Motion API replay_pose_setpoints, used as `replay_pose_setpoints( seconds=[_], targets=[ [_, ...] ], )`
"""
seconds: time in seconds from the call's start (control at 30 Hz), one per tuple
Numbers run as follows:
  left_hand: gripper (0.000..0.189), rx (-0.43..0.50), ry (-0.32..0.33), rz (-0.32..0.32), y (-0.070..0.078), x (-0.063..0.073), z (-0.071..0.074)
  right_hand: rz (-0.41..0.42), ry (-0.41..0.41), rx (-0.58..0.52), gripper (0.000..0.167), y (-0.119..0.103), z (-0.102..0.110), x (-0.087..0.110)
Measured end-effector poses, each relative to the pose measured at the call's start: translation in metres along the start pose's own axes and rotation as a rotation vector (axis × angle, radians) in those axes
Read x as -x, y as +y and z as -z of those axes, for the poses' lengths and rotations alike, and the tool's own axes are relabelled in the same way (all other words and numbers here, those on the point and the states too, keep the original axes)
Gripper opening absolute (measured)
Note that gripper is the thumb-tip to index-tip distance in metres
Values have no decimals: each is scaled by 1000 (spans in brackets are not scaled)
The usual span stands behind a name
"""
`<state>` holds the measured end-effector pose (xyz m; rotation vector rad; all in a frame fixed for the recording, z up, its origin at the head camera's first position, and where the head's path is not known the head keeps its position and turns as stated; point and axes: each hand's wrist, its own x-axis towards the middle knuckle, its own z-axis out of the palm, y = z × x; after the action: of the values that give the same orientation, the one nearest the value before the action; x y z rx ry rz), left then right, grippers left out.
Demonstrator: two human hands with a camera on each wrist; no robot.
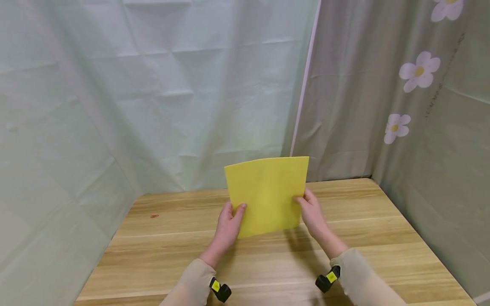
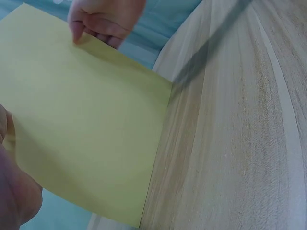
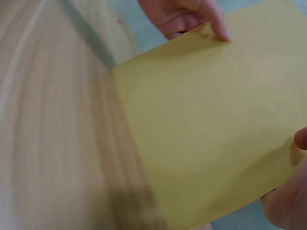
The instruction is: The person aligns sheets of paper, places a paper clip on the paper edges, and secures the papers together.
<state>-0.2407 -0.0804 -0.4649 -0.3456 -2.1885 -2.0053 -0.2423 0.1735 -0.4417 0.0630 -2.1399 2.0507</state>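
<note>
A yellow sheet of paper [image 1: 268,193] is held up, tilted, above the wooden table, its face toward the head camera. My left hand [image 1: 228,225] pinches its left edge, thumb on the front and fingers behind. On the opposite edge my right hand [image 1: 314,216] pinches it the same way. The left wrist view shows the paper [image 2: 91,115] with the right hand [image 2: 106,21] at its far edge. In the right wrist view the left hand [image 3: 184,17] grips the far edge of the sheet [image 3: 216,110]. Fingers behind the paper are hidden.
A small red paper clip [image 1: 154,216] lies at the back left of the wooden table [image 1: 160,255]. Pale curtains [image 1: 172,93] hang behind and at both sides, with white flowers [image 1: 420,71] printed on the right. A black camera is strapped to each wrist.
</note>
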Motion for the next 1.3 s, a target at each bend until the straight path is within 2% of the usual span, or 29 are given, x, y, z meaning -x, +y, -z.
replay_pose_setpoints(
  seconds=[0.2, 0.6, 0.83, 1.1, 1.3],
  targets=[
    [32, 9, 6, 0, -3, -2, 0, -18, -12, -30, 28, 8, -3, 7],
    [33, 12, 24, -11, -5, -4, 0, -26, 30, -73, 26, 11, -11, 14],
    [32, 34, 16, -1, -4, -4, 1, -39, -3, -76, 27, 14, -13, 14],
    [32, 42, 21, 29, -2, -3, 3, -68, -29, -53, 33, 8, -12, 17],
    [32, 26, 5, 60, 4, -3, 5, -52, -13, 28, 30, 1, -9, 18]
  ],
)
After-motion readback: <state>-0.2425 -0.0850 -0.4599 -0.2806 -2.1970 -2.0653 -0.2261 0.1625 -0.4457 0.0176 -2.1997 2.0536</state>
